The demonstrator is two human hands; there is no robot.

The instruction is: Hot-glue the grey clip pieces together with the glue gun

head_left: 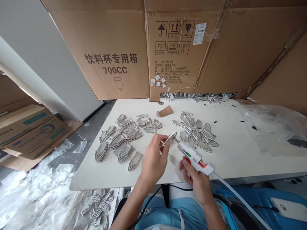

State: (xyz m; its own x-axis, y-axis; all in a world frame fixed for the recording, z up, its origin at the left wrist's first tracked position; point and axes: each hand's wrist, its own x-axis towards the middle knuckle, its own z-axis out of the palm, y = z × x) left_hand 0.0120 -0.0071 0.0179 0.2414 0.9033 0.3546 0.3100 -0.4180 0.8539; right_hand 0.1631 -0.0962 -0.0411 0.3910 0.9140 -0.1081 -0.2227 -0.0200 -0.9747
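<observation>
My left hand [154, 159] pinches a small grey boat-shaped piece [169, 140] above the white table [230, 159]. The fingers of my right hand [196, 179] are wrapped round the handle of a white glue gun [195, 158], whose nozzle points up and left, close to the held piece. Whether nozzle and piece touch, I cannot tell. Left of my hands lies a spread of similar pieces [117, 140], some stacked. Another heap of them [196, 131] sits just beyond the glue gun.
Large cardboard boxes [115, 38] stand along the back edge, with more grey pieces in a gap below. A brown cardboard scrap [165, 111] lies mid-table. Clear plastic sheeting [271, 127] covers the right side. A white cord or stick trails from the gun.
</observation>
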